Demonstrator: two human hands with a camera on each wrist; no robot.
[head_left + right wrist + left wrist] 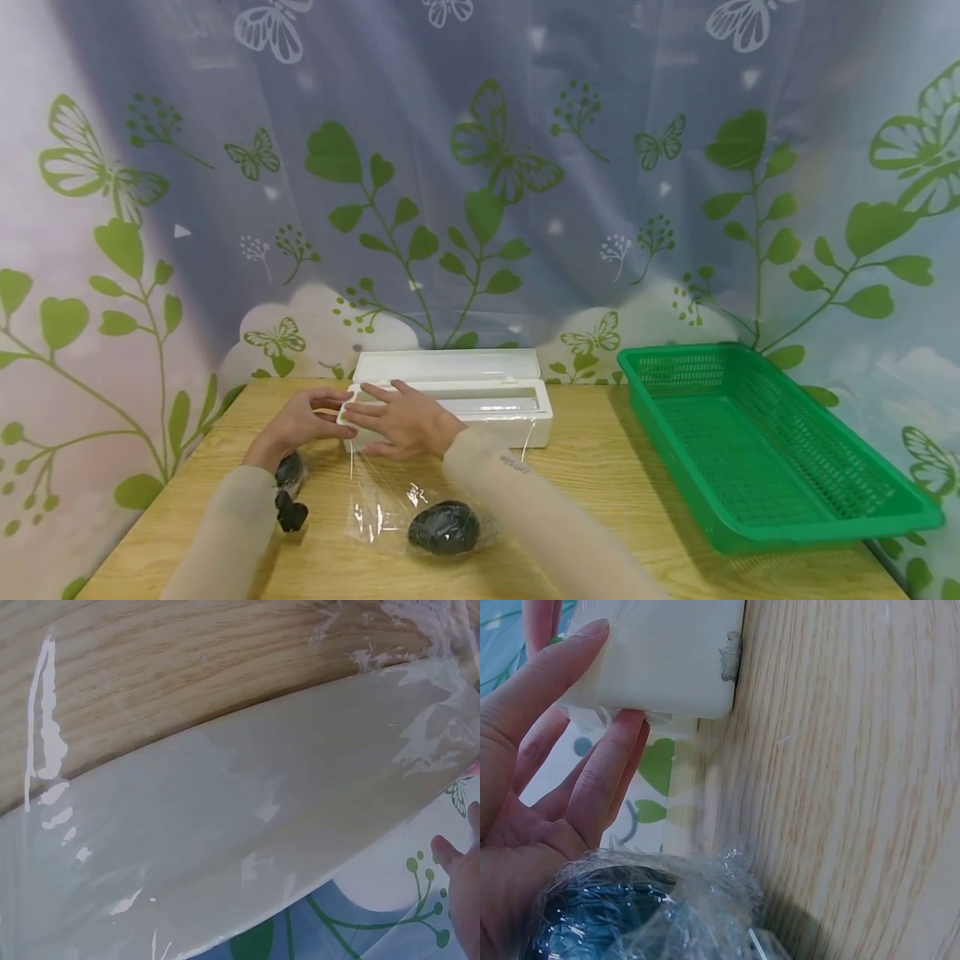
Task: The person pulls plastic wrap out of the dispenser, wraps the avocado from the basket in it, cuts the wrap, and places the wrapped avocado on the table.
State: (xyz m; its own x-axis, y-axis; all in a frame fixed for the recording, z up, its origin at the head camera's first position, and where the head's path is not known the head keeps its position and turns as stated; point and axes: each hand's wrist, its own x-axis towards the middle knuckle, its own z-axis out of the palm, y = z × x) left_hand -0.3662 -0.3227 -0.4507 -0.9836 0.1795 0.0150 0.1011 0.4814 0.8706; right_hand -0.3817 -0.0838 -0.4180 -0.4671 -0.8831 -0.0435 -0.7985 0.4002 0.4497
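A long white cling film dispenser (pixel 448 429) stands on the table with its lid (pixel 450 365) tipped up at the back. My left hand (pixel 307 423) grips its left end, thumb on one side and fingers on another in the left wrist view. With fingers spread, my right hand (pixel 405 421) rests across the dispenser's left part. Clear film (pixel 375 504) runs from the box toward me over the table. On or under that film, I cannot tell which, lies a dark oval item (pixel 444 527), avocado-like. Another dark item (pixel 607 907), wrapped in film, sits near my left wrist.
A green plastic basket (pixel 720 508) with perforated walls stands on the right side of the wooden table (pixel 600 500). Behind the table hangs a curtain (pixel 420 183) printed with butterflies and leaves. A small black piece (pixel 291 512) shows beside my left forearm.
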